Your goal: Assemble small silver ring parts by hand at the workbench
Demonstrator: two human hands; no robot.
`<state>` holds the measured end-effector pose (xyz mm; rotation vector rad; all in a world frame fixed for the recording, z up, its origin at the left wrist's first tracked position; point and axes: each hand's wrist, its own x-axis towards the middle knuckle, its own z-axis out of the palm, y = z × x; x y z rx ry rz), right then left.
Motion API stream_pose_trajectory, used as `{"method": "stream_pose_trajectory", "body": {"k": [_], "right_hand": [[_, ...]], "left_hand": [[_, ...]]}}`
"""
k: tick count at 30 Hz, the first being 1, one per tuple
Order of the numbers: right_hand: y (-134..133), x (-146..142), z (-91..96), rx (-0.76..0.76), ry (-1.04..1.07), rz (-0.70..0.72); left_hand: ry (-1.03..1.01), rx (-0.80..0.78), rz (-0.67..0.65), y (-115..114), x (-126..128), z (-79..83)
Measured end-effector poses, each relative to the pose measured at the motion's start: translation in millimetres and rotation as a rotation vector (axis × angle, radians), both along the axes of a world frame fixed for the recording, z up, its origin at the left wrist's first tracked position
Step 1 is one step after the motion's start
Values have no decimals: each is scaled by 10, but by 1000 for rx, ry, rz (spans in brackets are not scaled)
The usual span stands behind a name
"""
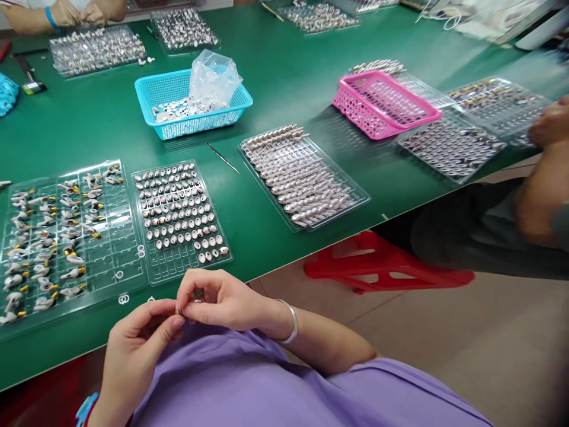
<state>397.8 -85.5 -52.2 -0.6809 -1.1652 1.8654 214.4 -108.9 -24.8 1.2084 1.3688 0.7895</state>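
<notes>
My left hand and my right hand meet at the table's front edge, above my lap. Both are closed in a pinch around one tiny dark piece, mostly covered by my fingertips. Just beyond them lies a clear tray with rows of small white oval parts. Left of that, a larger clear tray carries many grey-and-white pieces with yellow ends. Small white rings rest near its front edge.
A thin metal pick lies between the oval-part tray and a tray of long pale parts. Behind stand a blue basket with a plastic bag and a pink basket. Other people's hands are at the far left and right.
</notes>
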Motion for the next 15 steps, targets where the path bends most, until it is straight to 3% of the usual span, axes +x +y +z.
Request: {"method": "stream_pose_trajectory", "body": {"k": [4,10,15], "right_hand": [[13,22,-9,-143,57,83],[31,71,62,-74,-94,55],[80,120,91,-75,-195,171]], "left_hand": [[22,32,-19,-7,-28,8],[168,214,-131,-16,-70,13],[233,305,-243,17,-76,51]]}}
